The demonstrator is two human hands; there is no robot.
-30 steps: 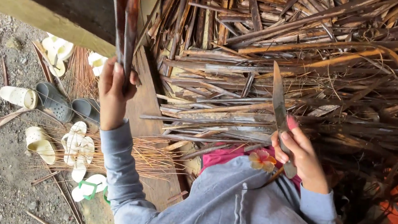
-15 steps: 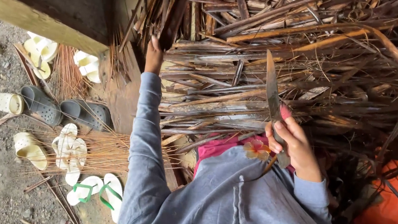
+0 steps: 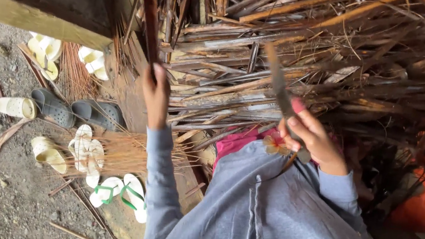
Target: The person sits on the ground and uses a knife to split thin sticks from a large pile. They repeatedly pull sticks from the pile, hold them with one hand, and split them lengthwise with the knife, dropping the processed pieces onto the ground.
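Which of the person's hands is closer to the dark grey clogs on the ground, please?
Left. The left hand grips a dark frond stalk just right of the clogs; the right hand, holding a knife, is farther right.

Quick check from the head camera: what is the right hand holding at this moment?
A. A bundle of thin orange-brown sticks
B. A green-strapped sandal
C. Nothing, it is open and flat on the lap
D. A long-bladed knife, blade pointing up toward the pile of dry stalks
D: the right hand is closed around the handle of a knife, whose long blade points up against the pile of dry stalks.
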